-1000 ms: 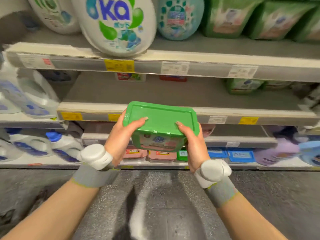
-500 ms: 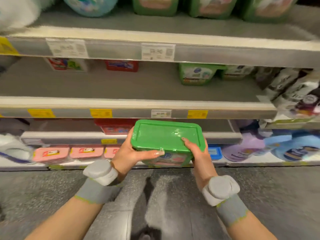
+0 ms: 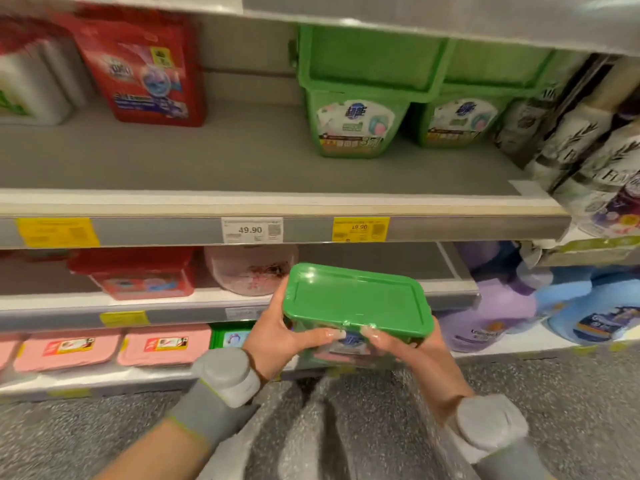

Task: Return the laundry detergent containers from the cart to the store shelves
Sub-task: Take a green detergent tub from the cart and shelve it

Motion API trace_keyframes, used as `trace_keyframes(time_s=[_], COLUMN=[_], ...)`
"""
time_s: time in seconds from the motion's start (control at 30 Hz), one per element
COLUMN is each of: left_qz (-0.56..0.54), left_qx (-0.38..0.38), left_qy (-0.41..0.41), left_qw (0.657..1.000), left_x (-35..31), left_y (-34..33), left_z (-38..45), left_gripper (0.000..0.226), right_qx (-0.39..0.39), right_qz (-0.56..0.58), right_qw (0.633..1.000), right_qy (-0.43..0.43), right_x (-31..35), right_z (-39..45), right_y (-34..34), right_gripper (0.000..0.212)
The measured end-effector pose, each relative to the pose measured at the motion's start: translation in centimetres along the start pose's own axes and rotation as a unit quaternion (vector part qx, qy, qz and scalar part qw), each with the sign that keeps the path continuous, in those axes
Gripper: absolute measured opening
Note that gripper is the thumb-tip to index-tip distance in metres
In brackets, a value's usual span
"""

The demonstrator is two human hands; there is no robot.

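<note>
Store shelves (image 3: 277, 202) of laundry goods filled the view above a speckled floor. The left hand (image 3: 277, 337) and the right hand (image 3: 412, 351) gripped a green-lidded detergent pod tub (image 3: 356, 303) between them, fingers curled around its near edge, held in the air before the lower shelf's front edge. Two matching green tubs (image 3: 349, 123) stood toward the right end of the shelf above, bare shelf in front of them. This tub was not yet shelved; the cart was out of view, so what remained couldn't be judged.

Both hands (image 3: 277, 341) (image 3: 415, 355) grip green detergent tub (image 3: 356, 303) below shelf (image 3: 173, 202) edge.
</note>
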State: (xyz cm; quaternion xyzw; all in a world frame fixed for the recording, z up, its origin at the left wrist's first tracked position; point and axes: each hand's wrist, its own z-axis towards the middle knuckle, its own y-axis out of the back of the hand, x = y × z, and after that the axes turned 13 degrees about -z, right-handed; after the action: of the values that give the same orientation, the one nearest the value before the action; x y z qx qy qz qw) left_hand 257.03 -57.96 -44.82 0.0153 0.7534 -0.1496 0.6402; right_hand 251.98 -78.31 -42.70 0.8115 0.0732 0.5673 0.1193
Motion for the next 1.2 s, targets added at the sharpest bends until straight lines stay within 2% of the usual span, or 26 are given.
trace_keyframes(time_s=[0.17,0.37,0.5,0.57,0.63,0.73,0.8,0.83,0.9,1.03,1.13,1.17,1.2], left_qz=[-0.017,0.043,0.076,0.086,0.085,0.06,0.06,0.054,0.046,0.069,0.075,0.071,0.058], left_qx=[-0.029,-0.084,-0.11,-0.097,-0.119,-0.134,-0.124,-0.131,-0.154,-0.159,-0.185,-0.195,-0.202], left_qy=[-0.047,-0.099,-0.095,-0.084,-0.078,-0.071,-0.072,-0.077,-0.088,-0.07,-0.08,-0.086,-0.083], left_qw=[0.998,0.991,0.986,0.988,0.986,0.987,0.988,0.987,0.983,0.982,0.977,0.974,0.974], left_x=[3.5,5.6,6.4,6.9,7.3,8.0,8.1,8.1,7.9,7.5,7.4,7.6,7.8], left_y=[-1.7,-2.4,-2.2,-2.0,-2.0,-2.1,-2.1,-2.2,-2.5,-2.9,-3.3,-3.3,-3.3], left_z=[4.1,9.0,12.7,14.1,15.1,15.9,16.3,16.4,16.7,16.9,16.8,16.9,17.0], left_gripper=[0.08,0.065,0.072,0.058,0.039,0.043,0.072,0.078,0.071,0.068,0.069,0.072,0.073], right_qx=[-0.037,-0.038,-0.043,-0.067,-0.075,-0.08,-0.08,-0.079,-0.084,-0.102,-0.103,-0.1,-0.098], right_qz=[0.042,0.057,0.062,0.065,0.072,0.073,0.079,0.079,0.078,0.076,0.093,0.097,0.1], right_qw=[0.995,0.99,0.988,0.988,0.988,0.988,0.987,0.988,0.987,0.987,0.986,0.986,0.985], right_qy=[0.077,0.122,0.137,0.127,0.113,0.107,0.112,0.11,0.109,0.096,0.092,0.091,0.097], right_x=[-3.2,-4.8,-4.5,-4.9,-5.9,-6.9,-6.9,-6.8,-6.5,-5.4,-5.0,-5.1,-5.1], right_z=[5.2,11.2,15.6,17.5,19.2,20.3,20.9,21.3,21.8,22.2,21.8,21.8,21.5], right_y=[1.4,2.2,2.1,1.9,1.8,1.5,1.2,1.1,1.0,0.1,-0.2,-0.2,-0.1], right_gripper=[0.063,0.079,0.096,0.115,0.117,0.103,0.109,0.111,0.111,0.128,0.116,0.105,0.085])
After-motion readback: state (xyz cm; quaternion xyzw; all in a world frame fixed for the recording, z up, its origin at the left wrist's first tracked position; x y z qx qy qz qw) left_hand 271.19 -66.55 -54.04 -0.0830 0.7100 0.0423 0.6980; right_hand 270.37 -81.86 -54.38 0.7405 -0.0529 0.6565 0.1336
